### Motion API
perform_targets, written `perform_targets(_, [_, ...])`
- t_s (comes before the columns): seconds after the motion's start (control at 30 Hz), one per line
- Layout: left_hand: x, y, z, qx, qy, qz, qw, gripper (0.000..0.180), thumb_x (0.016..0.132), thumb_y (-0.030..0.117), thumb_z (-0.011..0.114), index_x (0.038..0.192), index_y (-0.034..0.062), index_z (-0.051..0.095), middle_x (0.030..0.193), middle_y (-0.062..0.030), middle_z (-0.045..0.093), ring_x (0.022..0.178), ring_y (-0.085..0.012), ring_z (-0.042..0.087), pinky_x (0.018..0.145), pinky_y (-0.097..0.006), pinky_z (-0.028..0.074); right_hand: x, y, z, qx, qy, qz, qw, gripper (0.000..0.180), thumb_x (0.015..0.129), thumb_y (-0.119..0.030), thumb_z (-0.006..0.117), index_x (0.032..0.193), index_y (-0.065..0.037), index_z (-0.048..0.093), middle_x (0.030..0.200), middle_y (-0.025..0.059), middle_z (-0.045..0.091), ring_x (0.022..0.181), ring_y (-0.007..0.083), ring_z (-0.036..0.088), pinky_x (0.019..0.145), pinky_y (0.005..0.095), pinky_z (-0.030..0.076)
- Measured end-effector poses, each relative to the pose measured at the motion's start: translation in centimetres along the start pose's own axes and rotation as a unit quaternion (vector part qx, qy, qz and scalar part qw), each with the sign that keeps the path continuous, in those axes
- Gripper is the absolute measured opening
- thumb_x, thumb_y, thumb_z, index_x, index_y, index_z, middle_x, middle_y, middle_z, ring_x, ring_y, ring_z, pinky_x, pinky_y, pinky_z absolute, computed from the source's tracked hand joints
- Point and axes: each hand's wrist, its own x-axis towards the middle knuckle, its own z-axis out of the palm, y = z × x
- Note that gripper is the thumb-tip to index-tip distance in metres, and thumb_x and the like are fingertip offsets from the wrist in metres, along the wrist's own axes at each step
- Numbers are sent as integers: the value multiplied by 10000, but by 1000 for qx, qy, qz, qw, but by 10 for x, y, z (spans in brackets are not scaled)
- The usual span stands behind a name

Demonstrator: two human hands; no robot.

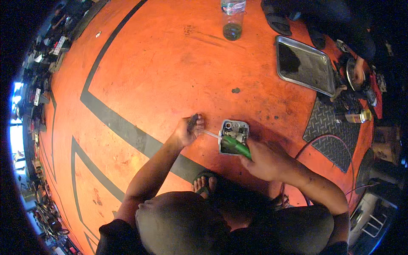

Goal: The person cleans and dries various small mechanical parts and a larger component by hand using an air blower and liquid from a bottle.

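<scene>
My right hand (265,159) is closed round the green handle of a screwdriver (236,146). Its pale shaft points left, and the tip ends at my left hand (190,131). The fingers of that hand curl round a small dark part (192,121), whose kind I cannot make out. Between my hands, an open metal housing (233,124) with a light rim rests on the orange floor, partly behind the screwdriver handle. Several small metal pieces show inside it.
A metal tray (312,63) with dark liquid lies at the upper right, near another person's hand (359,73). A plastic bottle (233,21) stands at the far side. On the right are a spray can (358,116), a tread-plate mat (333,131) and a hose (316,138).
</scene>
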Motion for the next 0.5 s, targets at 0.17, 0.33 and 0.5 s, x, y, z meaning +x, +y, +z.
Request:
perform_targets(0.17, [-17,10,26,-33,-66,-44,996,197,1000,168,450,872,61,554,792,-40,546,678,-180,506,660,-284,466,0,11,1,-28,42,-30,998,351,890,-299,595,1017,28,580,868,265,656,855,436,655,760,520,515])
perform_targets(0.33, [-9,16,-18,399,43,127,907,320,1019,287,474,804,64,559,687,-64,568,603,-231,556,597,-320,449,-16,8,-25,45,32,36,998,371,877,-334,611,978,23,605,833,264,649,817,431,652,735,522,496])
perform_targets(0.5, [-10,-3,-9,730,170,321,579,333,991,295,508,832,17,600,835,-194,656,755,-374,618,674,-414,466,-46,28,-20,55,-1,70,996,284,887,-218,599,1032,24,565,821,211,645,794,360,663,732,460,501])
